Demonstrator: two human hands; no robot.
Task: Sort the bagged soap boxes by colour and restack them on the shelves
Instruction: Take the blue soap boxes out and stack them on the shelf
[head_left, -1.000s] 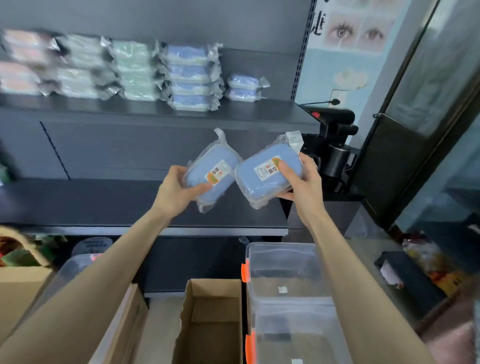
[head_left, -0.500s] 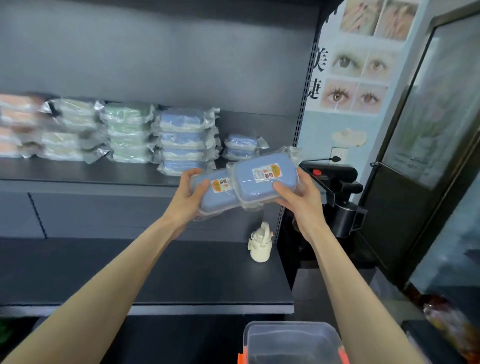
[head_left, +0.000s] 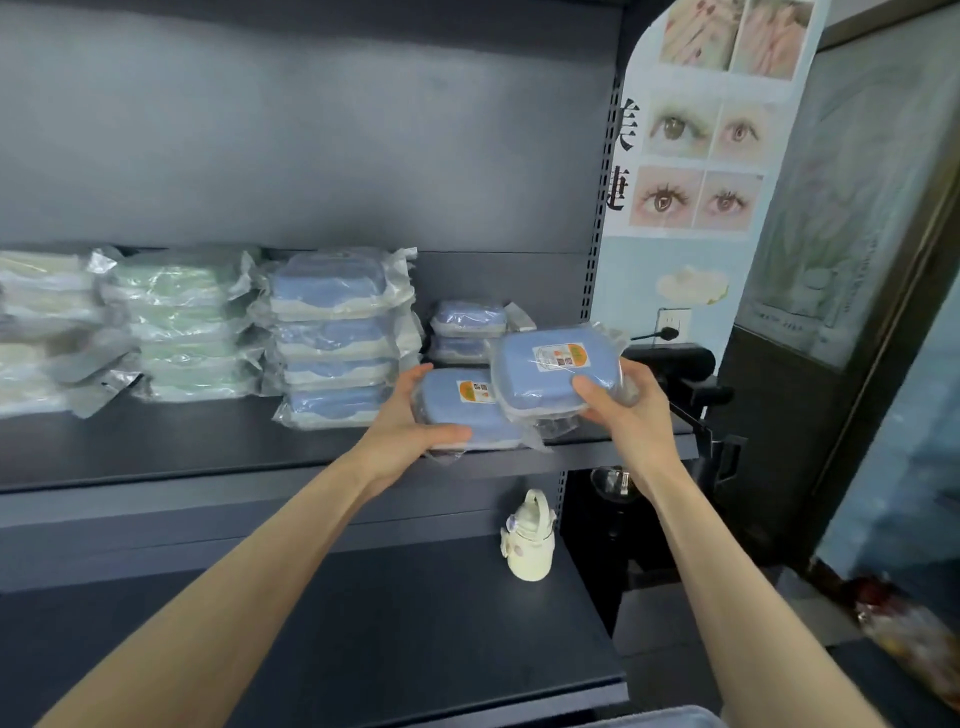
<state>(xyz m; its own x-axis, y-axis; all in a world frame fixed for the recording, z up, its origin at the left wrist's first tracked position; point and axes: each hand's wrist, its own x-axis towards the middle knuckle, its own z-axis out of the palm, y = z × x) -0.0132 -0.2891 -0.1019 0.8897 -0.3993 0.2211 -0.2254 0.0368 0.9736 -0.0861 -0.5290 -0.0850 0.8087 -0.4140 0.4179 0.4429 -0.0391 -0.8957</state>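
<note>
While the left hand (head_left: 415, 422) clasps one blue plastic soap box sealed in a clear bag (head_left: 462, 413) by the front edge of the dark grey shelf board (head_left: 208, 449) at centre frame, the right hand (head_left: 619, 411) grips a second bagged blue box (head_left: 556, 370), riding partly atop the first. Both sit just before the short two-high blue pile (head_left: 467, 332), right of the taller blue stack (head_left: 337, 338) and the green stack (head_left: 182, 322), held so, I judge, to land together on the matching colour, labels up

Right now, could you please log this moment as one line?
step: shelving blue | left hand: holds lower blue box | right hand: holds upper blue box, overlapping it | behind: short blue stack on upper shelf
</note>
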